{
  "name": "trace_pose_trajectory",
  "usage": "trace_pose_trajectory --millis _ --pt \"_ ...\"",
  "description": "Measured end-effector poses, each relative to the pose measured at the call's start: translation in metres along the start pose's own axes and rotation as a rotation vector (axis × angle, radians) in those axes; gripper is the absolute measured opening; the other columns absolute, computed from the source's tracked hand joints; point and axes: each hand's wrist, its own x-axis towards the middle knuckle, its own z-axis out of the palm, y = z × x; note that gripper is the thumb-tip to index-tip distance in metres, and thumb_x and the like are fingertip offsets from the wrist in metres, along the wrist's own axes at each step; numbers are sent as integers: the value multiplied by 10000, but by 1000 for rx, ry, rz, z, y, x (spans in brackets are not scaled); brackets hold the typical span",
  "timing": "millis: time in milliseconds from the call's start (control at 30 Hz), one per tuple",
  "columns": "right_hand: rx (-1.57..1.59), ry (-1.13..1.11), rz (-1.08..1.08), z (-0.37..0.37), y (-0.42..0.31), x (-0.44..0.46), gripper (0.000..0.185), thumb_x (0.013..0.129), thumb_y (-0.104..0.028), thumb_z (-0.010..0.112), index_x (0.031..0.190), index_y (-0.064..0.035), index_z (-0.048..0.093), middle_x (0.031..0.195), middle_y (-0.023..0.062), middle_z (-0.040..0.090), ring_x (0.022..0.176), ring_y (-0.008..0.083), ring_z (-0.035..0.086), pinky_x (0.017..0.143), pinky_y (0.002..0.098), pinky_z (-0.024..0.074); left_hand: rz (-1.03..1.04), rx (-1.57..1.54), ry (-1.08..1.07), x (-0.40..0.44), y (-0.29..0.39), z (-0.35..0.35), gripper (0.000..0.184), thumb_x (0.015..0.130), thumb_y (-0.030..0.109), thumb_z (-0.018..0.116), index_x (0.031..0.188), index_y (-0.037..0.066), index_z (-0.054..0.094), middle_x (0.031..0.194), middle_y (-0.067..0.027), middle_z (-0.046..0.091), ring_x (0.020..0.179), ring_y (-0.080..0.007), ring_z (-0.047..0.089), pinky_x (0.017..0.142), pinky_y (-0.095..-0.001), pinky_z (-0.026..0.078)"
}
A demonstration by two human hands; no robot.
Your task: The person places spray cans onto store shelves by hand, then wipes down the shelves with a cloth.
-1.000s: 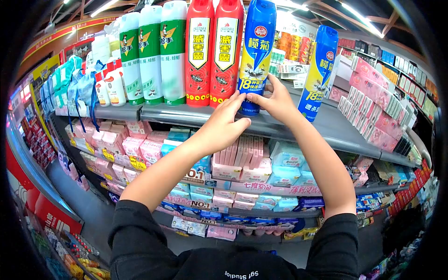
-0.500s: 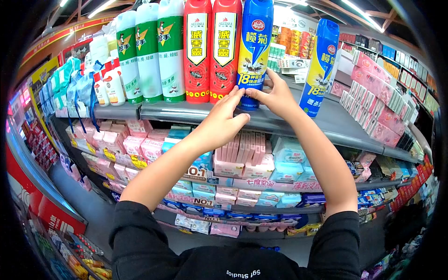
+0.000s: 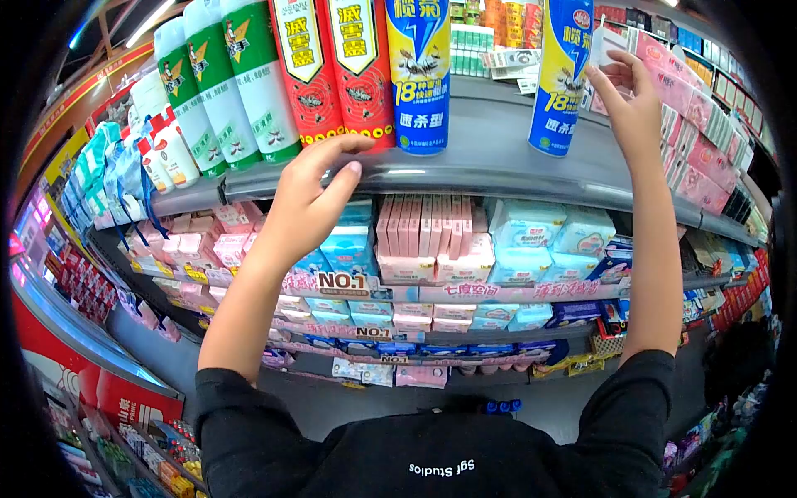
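Observation:
Two blue-and-yellow insecticide spray cans stand upright on the shelf top, with a gap between them. The left blue can (image 3: pixel 421 91) is beside two red spray cans (image 3: pixel 363 83). My left hand (image 3: pixel 320 187) is held out before the base of the red cans, thumb apart from the stretched fingers and nothing in it. Whether its fingertips touch a red can, I cannot tell. At the right blue can (image 3: pixel 558 91), my right hand (image 3: pixel 628 95) is open just to the right, its thumb near the can's side. The tops of both blue cans are cut off.
Several green-and-white spray cans (image 3: pixel 264 91) stand in a row at the left. Pink boxes (image 3: pixel 706 158) are stacked at the right on the grey shelf (image 3: pixel 490 158). Below its front edge, lower shelves hold pink packs (image 3: pixel 407 267) and light-blue packs (image 3: pixel 521 264).
Both hands have come off the left blue can. My left hand moved left and down, my right hand moved right toward the other blue can. The view has tipped downward.

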Motion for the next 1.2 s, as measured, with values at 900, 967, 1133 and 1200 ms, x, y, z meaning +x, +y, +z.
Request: trace_pose_trajectory --millis 900,967,1133,1200 --pt "214 -404 370 47 -13 -30 806 655 -304 824 1258 18 397 1053 147 612 915 202 627 748 324 530 421 357 -9 28 5 55 237 810 61 575 1034 -8 606 1026 -161 615 962 -322 571 857 -387 446" --pt "235 -416 348 55 -18 -31 781 657 -301 823 1241 17 412 1038 144 616 898 195 631 733 315 532 429 357 -4 29 4 55 236 809 56 574 1033 -9 607 1019 -161 615 956 -323 571 852 -387 448" --pt "263 -405 251 78 -35 -34 711 663 -258 828 1194 7 436 1016 141 632 888 186 639 748 307 531 445 359 7 29 2 57 234 805 44 569 1028 -12 607 1001 -161 615 938 -327 570 839 -387 451" --pt "291 -422 204 84 -42 -33 705 666 -238 830 1189 14 429 1018 151 637 908 190 642 776 309 529 453 356 15 30 1 57 234 801 41 567 1026 -13 606 993 -163 614 928 -329 571 832 -391 452"
